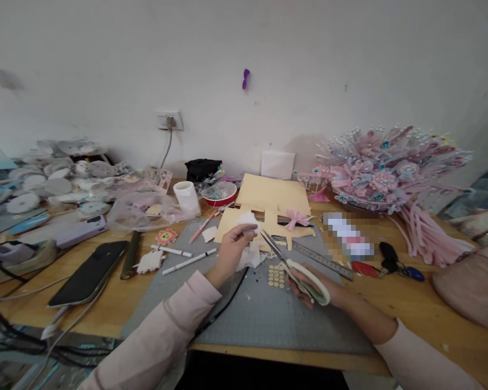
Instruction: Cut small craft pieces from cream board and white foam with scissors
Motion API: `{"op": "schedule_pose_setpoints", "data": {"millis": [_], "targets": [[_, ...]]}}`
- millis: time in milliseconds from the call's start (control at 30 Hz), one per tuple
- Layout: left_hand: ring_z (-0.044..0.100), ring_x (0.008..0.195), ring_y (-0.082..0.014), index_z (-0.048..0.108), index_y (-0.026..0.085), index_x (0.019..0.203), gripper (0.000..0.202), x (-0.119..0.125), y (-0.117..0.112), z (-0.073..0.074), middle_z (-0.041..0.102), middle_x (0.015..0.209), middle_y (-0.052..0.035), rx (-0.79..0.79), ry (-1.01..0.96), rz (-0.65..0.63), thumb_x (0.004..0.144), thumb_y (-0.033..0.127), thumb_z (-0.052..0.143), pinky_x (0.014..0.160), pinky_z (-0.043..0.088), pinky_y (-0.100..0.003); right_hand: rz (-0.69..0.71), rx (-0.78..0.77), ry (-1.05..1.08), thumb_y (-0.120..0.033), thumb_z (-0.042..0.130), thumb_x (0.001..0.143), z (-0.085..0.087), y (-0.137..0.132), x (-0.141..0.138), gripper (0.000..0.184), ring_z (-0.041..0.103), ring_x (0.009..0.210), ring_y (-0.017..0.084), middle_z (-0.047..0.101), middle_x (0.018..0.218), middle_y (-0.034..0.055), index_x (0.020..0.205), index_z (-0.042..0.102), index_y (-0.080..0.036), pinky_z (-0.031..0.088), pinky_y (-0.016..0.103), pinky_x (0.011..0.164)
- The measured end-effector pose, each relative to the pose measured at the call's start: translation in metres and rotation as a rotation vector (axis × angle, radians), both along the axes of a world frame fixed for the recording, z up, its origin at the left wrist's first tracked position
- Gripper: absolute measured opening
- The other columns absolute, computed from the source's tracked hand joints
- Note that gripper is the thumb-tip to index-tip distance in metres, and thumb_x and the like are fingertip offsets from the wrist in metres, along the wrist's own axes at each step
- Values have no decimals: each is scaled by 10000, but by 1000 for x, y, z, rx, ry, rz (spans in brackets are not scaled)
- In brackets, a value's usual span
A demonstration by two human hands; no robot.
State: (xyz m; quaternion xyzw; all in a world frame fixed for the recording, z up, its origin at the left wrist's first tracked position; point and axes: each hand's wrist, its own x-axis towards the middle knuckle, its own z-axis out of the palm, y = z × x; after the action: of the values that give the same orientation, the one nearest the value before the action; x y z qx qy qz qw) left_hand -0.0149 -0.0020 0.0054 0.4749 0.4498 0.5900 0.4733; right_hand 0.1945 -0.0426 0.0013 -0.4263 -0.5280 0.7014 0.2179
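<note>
My left hand (pixel 231 250) is closed, thumb against fingers, on a small white piece (pixel 258 229) that looks like thin paper or cloth. My right hand (pixel 323 287) grips a pair of scissors (pixel 307 274) with pale handles. The blades point up and left, their tips close to the white piece. Beneath the left hand lies crumpled white material (pixel 249 259) on a grey cutting mat (pixel 264 325). Several small beige round pieces (pixel 276 276) sit in rows left of the right hand. Behind both hands is a cut yellow sheet (pixel 272 194).
A metal ruler (pixel 323 261) and keys (pixel 390 260) lie to the right, below a bowl heaped with pink ornaments (pixel 382 173). White pens (pixel 189 261), a black phone (pixel 88 273), a white roll (pixel 186 197) and a red dish (pixel 219 202) are on the left.
</note>
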Motion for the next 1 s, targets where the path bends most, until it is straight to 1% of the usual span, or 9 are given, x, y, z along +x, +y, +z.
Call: {"op": "schedule_pose_setpoints", "data": {"millis": [67,233,367,433,533,633,767,833,1000], "targets": [[601,742,-163,713,168,862,274,0,0,0,695,810,-53,0,-14,-6,641,326,679,676,439,-260,30,-9,35,-734,626,549,1,2,1,584,414,326,48,478,469,-68,646,479,-177,346,170,305],[592,747,-165,710,171,849,258,2,-1,1,696,836,-56,13,12,0,634,311,684,671,439,-262,-2,-42,-4,-711,644,546,0,4,0,563,395,318,42,468,462,-76,624,471,-181,324,164,288],[562,673,-144,711,177,871,264,1,-1,1,687,771,-36,28,63,20,649,314,671,633,426,-251,17,1,-51,-666,643,596,-3,3,-2,514,384,321,39,451,469,-79,625,461,-186,305,164,290],[563,666,-144,711,179,871,261,1,-1,2,688,767,-36,37,62,15,649,312,673,635,428,-253,28,13,-59,-636,647,615,-4,3,-3,488,383,326,40,443,471,-81,620,447,-191,309,168,296],[592,744,-165,717,184,835,226,1,-1,3,702,836,-52,51,60,-7,647,304,679,690,439,-265,28,15,-63,-625,637,634,-4,3,-3,473,386,330,44,442,472,-80,623,440,-194,312,174,304],[605,810,-184,719,184,837,219,1,-2,4,706,877,-63,47,84,-23,658,300,670,738,439,-278,47,7,-60,-611,639,644,-4,3,-4,465,391,328,45,434,465,-81,618,434,-194,310,175,302],[612,827,-192,717,179,854,237,1,-3,4,708,897,-68,37,80,-27,656,300,669,751,442,-289,40,1,-38,-625,663,601,-3,3,-4,491,394,332,42,437,484,-85,623,428,-194,324,175,296],[614,830,-192,718,180,856,241,1,-3,4,710,897,-68,33,76,-24,655,303,672,749,444,-289,35,0,-40,-629,653,611,-3,2,-4,488,389,333,39,434,481,-88,625,433,-193,326,173,300],[613,839,-190,720,181,866,243,1,-3,4,710,912,-70,29,77,-15,656,294,673,755,443,-285,9,-29,-18,-557,686,630,-6,3,-3,434,399,347,41,454,506,-93,671,448,-197,347,175,312]]}}
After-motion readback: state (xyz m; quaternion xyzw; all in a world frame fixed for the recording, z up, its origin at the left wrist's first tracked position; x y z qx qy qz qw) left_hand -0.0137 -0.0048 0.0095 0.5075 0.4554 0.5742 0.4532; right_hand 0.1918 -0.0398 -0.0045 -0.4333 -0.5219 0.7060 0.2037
